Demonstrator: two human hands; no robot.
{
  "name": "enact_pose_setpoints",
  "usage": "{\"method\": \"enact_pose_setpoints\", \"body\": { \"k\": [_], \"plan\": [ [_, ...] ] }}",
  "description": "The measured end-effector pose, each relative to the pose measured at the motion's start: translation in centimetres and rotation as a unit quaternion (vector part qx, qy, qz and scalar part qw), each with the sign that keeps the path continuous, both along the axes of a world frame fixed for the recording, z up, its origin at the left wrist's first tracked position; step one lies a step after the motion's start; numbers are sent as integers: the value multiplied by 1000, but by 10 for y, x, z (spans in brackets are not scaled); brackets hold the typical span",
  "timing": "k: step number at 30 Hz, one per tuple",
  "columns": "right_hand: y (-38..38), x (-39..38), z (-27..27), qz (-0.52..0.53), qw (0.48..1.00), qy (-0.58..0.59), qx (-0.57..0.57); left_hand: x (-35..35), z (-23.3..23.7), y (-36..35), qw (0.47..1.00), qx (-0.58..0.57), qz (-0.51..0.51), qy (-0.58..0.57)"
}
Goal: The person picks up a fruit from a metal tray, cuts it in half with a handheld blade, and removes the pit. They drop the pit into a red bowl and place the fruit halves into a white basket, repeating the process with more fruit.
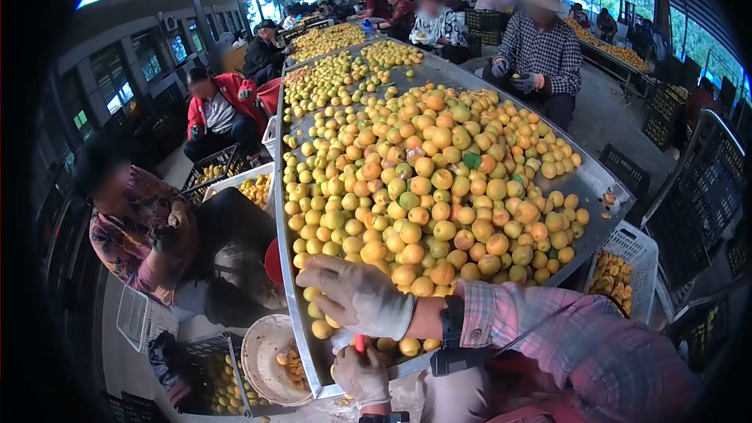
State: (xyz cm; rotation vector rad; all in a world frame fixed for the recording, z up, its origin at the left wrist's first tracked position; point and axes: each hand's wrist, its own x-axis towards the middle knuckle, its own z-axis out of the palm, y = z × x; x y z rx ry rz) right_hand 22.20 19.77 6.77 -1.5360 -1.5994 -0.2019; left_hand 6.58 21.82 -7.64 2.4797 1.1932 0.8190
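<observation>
My right hand (356,295), in a pale work glove, reaches left across the near end of a heap of yellow-orange apricots (423,180). Its fingers are stretched and apart, with the back of the hand towards me; anything under the palm is hidden. Just below it, my left hand (362,378), gloved too, is closed around a small tool with a red handle (359,344). The working end of this tool is mostly hidden. Both hands are at the near corner of the metal table (304,345) that bears the apricots.
A white bucket (254,352) with cut fruit stands beside the table corner, near a black crate (205,388) of apricots. At right, a white basket (646,254) holds split fruit. A person in a patterned shirt (129,227) sits at left; other people work along the table.
</observation>
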Motion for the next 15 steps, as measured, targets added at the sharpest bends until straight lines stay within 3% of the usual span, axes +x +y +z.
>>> {"method": "enact_pose_setpoints", "body": {
  "k": [2,5,8,10,15],
  "plan": [
    [-10,33,6,-113,991,49,-46,1,5,-2,1000,2,0,12],
    [-11,107,-8,-242,964,-14,-105,3,8,-4,1000,20,0,12],
    [-3,178,-19,-396,898,-114,-157,3,20,-5,1000,-18,1,8],
    [4,215,-11,-439,856,-77,-262,-2,33,-5,998,19,-43,39],
    [22,274,-24,-441,779,-164,-414,2,34,-4,999,21,-34,35]
  ]
}}
